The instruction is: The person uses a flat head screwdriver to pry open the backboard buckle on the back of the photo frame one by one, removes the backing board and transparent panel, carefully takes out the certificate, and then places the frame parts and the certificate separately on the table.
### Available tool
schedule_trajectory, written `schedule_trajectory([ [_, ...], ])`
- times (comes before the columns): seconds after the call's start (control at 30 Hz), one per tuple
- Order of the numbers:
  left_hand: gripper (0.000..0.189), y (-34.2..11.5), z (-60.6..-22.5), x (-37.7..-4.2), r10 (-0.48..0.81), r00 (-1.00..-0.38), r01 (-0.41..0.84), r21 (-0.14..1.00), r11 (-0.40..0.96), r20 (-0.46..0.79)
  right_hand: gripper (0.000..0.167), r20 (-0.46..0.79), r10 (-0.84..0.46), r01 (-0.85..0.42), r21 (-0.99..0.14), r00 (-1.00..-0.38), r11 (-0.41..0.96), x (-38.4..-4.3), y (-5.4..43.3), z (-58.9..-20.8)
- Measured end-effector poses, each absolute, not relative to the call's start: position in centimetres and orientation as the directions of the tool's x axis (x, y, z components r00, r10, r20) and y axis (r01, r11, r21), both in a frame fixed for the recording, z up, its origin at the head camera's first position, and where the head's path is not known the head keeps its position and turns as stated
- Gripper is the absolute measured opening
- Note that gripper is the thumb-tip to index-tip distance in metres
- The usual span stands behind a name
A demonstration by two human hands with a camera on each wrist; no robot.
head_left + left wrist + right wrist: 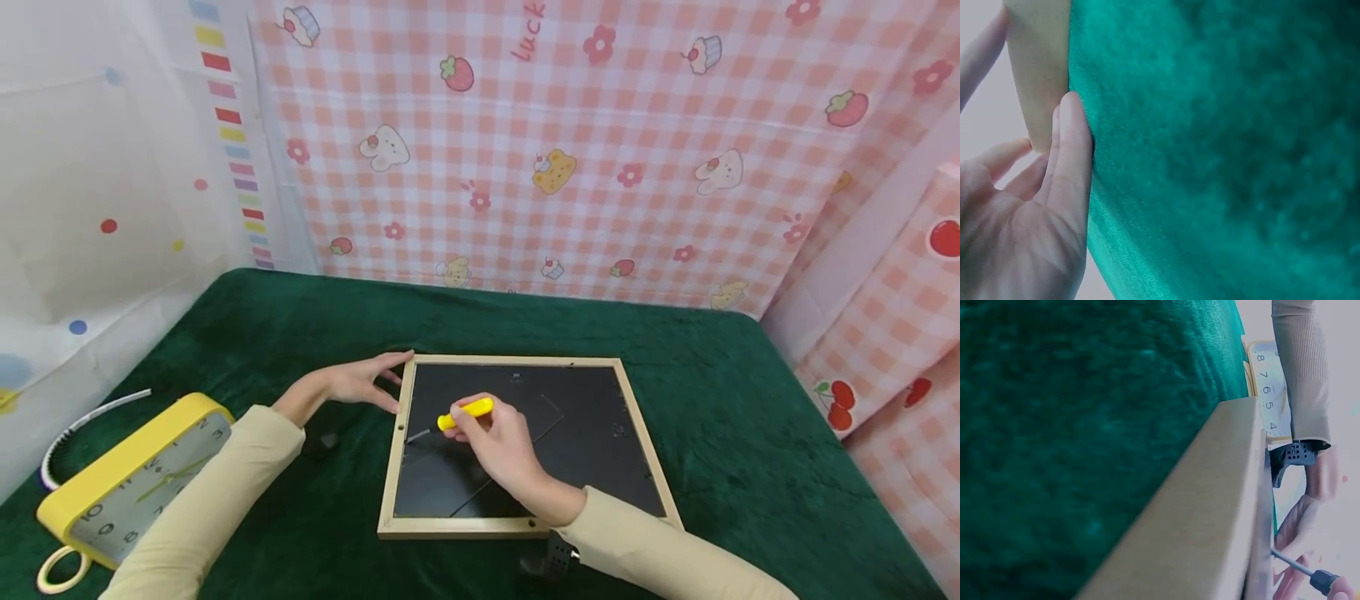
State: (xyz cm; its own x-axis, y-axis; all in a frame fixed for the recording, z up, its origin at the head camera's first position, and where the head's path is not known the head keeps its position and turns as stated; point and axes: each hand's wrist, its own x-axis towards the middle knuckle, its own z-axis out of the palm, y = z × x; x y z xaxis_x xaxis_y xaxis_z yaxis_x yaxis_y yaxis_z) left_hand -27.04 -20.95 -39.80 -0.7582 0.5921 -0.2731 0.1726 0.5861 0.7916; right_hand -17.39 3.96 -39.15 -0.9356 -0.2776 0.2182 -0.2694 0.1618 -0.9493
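A picture frame with a light wooden border (647,442) lies on the green cloth, its black backing board (592,475) facing up. My right hand (510,450) holds a screwdriver by its yellow handle (477,407). The shaft slants down left, and its tip meets the inner left edge of the frame. In the right wrist view the screwdriver shaft (1291,561) reaches the frame near the other hand. My left hand (358,382) rests against the frame's outer left side with fingers spread. Its fingers (1072,150) touch the wooden edge in the left wrist view.
On the left lies a yellow clock (123,462), partly covered by my left sleeve. A white coiled cord (67,432) curves behind it. Green cloth (720,400) covers the table, and a pink checked curtain (502,158) hangs along the back.
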Motion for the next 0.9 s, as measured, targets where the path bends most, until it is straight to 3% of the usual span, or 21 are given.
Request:
schedule_trajectory([
  [0.4, 0.094, -21.0, -39.8, -27.1, 0.572, -0.769, 0.160, 0.780, 0.605, -0.286, 0.019, 0.338, -0.352, -0.438, -0.862, -0.873, 0.257, -17.9, 2.3, -37.2],
  [0.7, 0.095, -20.8, -39.9, -27.1, 0.561, -0.770, 0.142, 0.775, 0.615, -0.304, 0.021, 0.219, -0.414, -0.332, -0.916, -0.883, 0.223, -18.7, 3.3, -37.5],
  [0.9, 0.095, -20.8, -39.7, -27.0, 0.563, -0.769, 0.154, 0.767, 0.623, -0.303, 0.020, 0.254, -0.421, -0.364, -0.908, -0.871, 0.206, -18.9, 3.1, -37.9],
])
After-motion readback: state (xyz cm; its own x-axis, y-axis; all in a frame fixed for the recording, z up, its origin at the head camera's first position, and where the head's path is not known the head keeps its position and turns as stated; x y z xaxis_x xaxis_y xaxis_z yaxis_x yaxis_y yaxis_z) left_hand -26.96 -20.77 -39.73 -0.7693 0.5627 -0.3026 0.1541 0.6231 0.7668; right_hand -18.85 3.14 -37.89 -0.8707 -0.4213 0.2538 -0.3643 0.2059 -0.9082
